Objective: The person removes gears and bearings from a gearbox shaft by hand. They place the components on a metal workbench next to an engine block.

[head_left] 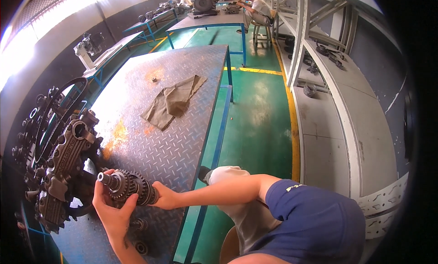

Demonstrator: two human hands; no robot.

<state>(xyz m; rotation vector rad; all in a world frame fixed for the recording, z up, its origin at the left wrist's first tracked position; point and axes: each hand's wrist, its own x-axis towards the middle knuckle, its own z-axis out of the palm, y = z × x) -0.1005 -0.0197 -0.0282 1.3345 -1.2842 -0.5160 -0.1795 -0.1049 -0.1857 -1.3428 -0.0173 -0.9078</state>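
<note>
Both my hands hold a gear shaft [130, 186], a stack of toothed metal gears on one splined shaft, above the near part of the metal table. My left hand [112, 211] wraps it from the left and below, its thumb pressed on the gears near the bare shaft end. At the other end my right hand [165, 195] grips the shaft, its fingers partly hidden behind the gears. Just left of my hands stands a dirty engine block [66, 168] with a black belt [52, 113]. Below the shaft, a small gear part [140, 225] and a ring-shaped bearing [141, 248] lie on the table.
The diamond-plate table [182, 150] carries a crumpled brown cloth [175, 102] and a small metal part [154, 80]. Its right edge runs along the green floor [260, 127]. White shelving [335, 90] stands to the right. Far off, a person [260, 11] sits at another table [212, 20].
</note>
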